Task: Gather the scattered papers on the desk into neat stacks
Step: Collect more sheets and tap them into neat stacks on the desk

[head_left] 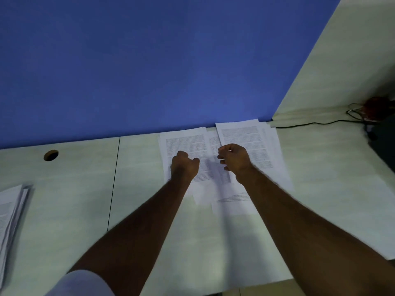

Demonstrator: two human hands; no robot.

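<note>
Two hands out over printed sheets (186,144) spread against blue partition (128,71) at desk's (81,199) far edge. Your left hand (184,166) rests on left sheet, fingers curled under; whether they pinch paper, cannot tell. Your right hand (234,160) sits on overlap of right sheet (245,135), fingers curled, grasp likewise unclear. Gathered stack (10,210) lies well apart at desk's left edge. Cable hole (50,155) near partition; black cable (310,123) at right corner.

Several white printed sheets (245,144) lie flat and overlapping at centre right of the frame, their far edges against the blue partition, none squared with another. A second pile of papers (10,212), loosely fanned, sits at the left edge.
</note>
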